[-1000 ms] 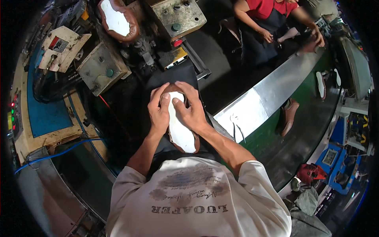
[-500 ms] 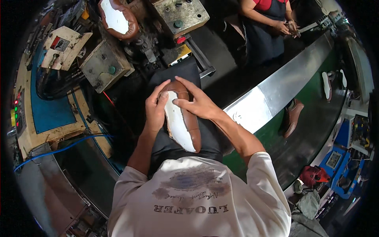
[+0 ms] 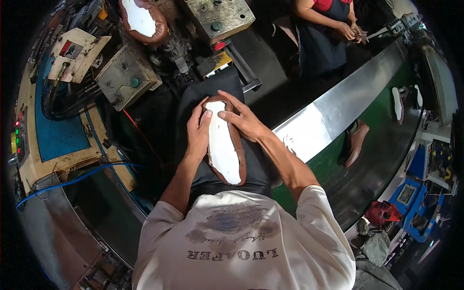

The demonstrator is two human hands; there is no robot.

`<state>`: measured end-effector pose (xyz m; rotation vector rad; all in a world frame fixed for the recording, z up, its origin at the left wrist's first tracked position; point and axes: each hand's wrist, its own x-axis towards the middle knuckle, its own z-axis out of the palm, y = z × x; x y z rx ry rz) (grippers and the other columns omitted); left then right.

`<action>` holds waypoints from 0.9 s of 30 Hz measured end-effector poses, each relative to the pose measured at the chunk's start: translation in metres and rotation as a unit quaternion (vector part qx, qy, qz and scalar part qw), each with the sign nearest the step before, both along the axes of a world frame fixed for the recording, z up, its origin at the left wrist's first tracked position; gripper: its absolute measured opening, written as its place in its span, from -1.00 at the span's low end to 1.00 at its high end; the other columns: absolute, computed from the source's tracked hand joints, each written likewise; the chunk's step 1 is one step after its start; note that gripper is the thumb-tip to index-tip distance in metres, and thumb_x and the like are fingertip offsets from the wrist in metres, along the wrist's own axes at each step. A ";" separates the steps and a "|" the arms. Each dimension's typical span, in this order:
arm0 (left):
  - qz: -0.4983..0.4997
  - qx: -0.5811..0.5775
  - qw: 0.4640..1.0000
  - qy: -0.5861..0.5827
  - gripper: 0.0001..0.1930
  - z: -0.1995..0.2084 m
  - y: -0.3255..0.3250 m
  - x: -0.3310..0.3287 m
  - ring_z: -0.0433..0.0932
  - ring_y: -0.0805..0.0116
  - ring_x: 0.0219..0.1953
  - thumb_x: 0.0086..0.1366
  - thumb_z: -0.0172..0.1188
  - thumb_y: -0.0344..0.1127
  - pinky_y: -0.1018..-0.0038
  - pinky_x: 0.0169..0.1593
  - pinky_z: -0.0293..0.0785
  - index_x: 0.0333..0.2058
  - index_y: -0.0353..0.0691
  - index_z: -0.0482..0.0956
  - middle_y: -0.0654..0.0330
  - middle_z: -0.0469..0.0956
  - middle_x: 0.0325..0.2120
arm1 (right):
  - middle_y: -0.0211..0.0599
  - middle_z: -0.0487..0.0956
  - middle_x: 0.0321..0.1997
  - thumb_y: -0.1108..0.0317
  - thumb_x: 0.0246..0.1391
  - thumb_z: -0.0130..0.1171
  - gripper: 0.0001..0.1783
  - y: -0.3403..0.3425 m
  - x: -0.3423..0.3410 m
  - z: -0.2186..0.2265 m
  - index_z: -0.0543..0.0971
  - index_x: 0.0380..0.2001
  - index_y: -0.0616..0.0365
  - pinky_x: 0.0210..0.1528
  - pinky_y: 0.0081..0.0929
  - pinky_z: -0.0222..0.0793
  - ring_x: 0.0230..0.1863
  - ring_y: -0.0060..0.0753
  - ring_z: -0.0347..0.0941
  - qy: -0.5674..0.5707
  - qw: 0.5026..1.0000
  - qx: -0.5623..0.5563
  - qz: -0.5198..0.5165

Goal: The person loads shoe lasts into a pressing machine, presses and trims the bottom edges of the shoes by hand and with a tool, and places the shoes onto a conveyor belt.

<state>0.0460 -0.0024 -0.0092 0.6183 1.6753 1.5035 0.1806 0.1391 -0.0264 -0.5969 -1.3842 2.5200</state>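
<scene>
Between my hands is a brown leather shoe upper [image 3: 223, 145], its white insole side turned up toward me, above my dark-covered lap. My left hand [image 3: 197, 133] grips its left side near the far end, with the thumb pressed on the white insole's edge. On the other side my right hand [image 3: 244, 121] wraps the far right end, its thumb also on the white surface. The fingers' undersides are hidden beneath the leather. Another brown shoe upper [image 3: 159, 30] with a white underside sits on the machine at the far left.
Control boxes with green buttons [image 3: 126, 79] [image 3: 220, 19] stand ahead. On the right, a metal ledge [image 3: 328, 118] borders a green conveyor belt [image 3: 333, 188] carrying a brown shoe [image 3: 356, 143] and white-soled pieces [image 3: 398, 104]. A co-worker [image 3: 324, 34] in a dark apron handles something at the far right.
The shoe upper has rolled so its white underside faces me more squarely, and less leather shows on its right side. Both hands still grip it; my left thumb sits slightly higher.
</scene>
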 end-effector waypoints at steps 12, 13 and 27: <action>-0.146 -0.034 0.969 -0.195 -0.22 -0.008 -0.079 0.019 0.37 0.20 0.43 0.51 0.24 -0.45 0.25 0.49 0.30 0.58 -0.31 0.07 0.00 0.34 0.43 | 0.16 0.17 0.66 0.08 0.31 0.40 0.02 -0.079 0.093 0.060 0.12 0.62 0.24 0.63 -0.01 0.10 0.62 0.18 0.16 -0.172 0.884 0.434 0.030; -0.144 -0.032 0.970 -0.194 -0.22 -0.007 -0.080 0.018 0.37 0.20 0.43 0.51 0.24 -0.45 0.25 0.49 0.30 0.58 -0.31 0.07 0.00 0.34 0.43 | 0.17 0.11 0.68 0.03 0.32 0.36 -0.01 -0.088 0.096 0.074 0.15 0.61 0.25 0.65 0.10 0.07 0.65 0.21 0.10 -0.144 0.775 0.614 0.033; -0.084 0.037 0.910 -0.404 -0.17 0.022 -0.060 0.040 0.48 0.04 0.37 0.39 0.06 -0.70 0.03 0.44 0.44 0.59 -0.23 0.04 -0.03 0.44 0.33 | 0.39 -0.18 0.69 0.17 -0.03 0.59 0.13 -0.095 0.096 0.073 0.26 0.60 -0.37 0.44 0.17 0.39 0.51 0.67 0.12 -0.238 0.703 0.656 0.138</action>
